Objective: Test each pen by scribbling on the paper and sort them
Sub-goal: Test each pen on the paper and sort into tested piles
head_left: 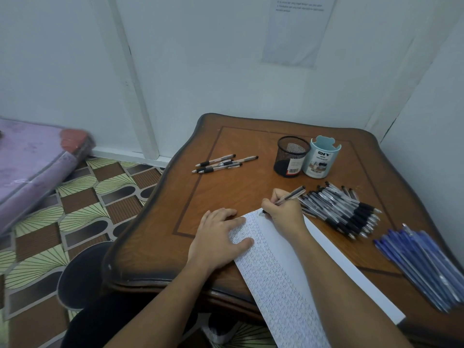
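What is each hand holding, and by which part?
The right hand pinches a black pen low on its barrel, near the tip. The left hand holds nothing, pressing flat on the paper.

I see pale walls [200, 59] with a printed sheet [298, 28] stuck up. Left, a purple mattress [30, 167] lies on patterned floor [75, 212].

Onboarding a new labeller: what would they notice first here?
The long white scribble-covered paper strip hangs over the near edge of the brown wooden table, left hand flat on it, right hand gripping a clear dark-ended pen at its far end. Right of it lie a heap of clear black-grip pens and a bundle of blue pens.
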Available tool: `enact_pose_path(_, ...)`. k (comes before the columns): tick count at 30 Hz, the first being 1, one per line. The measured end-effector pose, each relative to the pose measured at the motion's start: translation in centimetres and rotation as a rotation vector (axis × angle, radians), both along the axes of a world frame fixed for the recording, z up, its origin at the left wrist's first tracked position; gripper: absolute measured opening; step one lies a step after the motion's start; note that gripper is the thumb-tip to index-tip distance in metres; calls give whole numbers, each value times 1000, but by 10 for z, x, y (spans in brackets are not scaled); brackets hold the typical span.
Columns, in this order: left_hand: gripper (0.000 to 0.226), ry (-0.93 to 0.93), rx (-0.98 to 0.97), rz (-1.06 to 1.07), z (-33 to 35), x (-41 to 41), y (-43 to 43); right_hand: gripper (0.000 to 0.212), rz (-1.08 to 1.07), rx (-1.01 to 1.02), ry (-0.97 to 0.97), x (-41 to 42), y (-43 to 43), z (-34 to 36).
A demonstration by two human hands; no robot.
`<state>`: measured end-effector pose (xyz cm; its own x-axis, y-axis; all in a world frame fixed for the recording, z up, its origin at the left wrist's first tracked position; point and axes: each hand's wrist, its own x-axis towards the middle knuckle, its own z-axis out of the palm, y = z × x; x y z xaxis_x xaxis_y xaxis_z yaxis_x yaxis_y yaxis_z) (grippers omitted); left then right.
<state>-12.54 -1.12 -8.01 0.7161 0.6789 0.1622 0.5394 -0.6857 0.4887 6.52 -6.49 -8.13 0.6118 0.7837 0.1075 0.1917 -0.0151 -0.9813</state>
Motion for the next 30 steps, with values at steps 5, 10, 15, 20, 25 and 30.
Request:
enact_pose_path(5, 67, -2, 2, -2, 0, 1, 0, 39, -2, 1, -15, -1, -1, 2)
enact_pose_path(10, 67, -16, 3, -3, -1, 0, 0, 41, -5, 4, -28, -2, -2, 4)
enact_pose_path(15, 66, -15, 10, -5, 0, 0, 0, 40, -11, 7, -20, -3, -3, 7)
enact_pose_path(20, 66, -21, 17, -4, 0, 1, 0, 38, -6, 4, -21, -4, -3, 8)
enact_pose_path(25, 63, -13, 11, -7, 0, 0, 1, 38, -41, 9, -44, -3, -4, 7)
enact_pose_path(30, 57, -15, 19, 3, 0, 0, 0, 36, -29, -1, -44, -3, -4, 6)
